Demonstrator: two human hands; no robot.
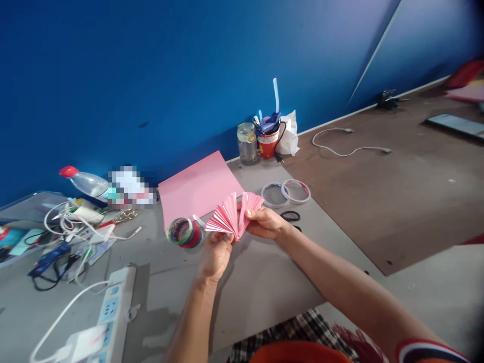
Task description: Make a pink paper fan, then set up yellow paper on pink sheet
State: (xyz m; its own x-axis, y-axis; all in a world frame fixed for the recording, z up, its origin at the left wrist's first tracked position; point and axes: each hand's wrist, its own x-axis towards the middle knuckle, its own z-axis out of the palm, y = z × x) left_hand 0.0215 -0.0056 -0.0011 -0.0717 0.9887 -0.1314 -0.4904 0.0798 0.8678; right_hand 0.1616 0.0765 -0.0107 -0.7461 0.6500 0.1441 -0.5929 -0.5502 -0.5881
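In the head view, the left hand (216, 254) grips the pink pleated paper (225, 217) at its lower, gathered end, the thumb pressed near the folds. The right hand (265, 223) pinches the right-hand section of the same paper between thumb and fingers. The pleats spread like a fan in two parts, held above the grey table (264, 282), in front of a flat pink sheet (198, 186) by the blue wall.

Behind the hands, a red paper cup (268, 147) stands upright, crowded with blue-handled items and a pale strip that rises well above the rim; a black cord hangs down its side. Just left of the cup stands a clear jar (247, 147), its contents too indistinct to tell. White crumpled paper (289, 136) is on the cup's other side.

At the far left, a clear bottle (88, 184) with a red cap lies tilted beside a blurred-out patch, above tangled white cables (71, 217). Nearer the left hand sits a cluster of tape rolls (184, 232). Beyond the right hand, two clear rings (297, 191) overlap on the table, near a black-handled tool (291, 216) partly hidden by the right arm.
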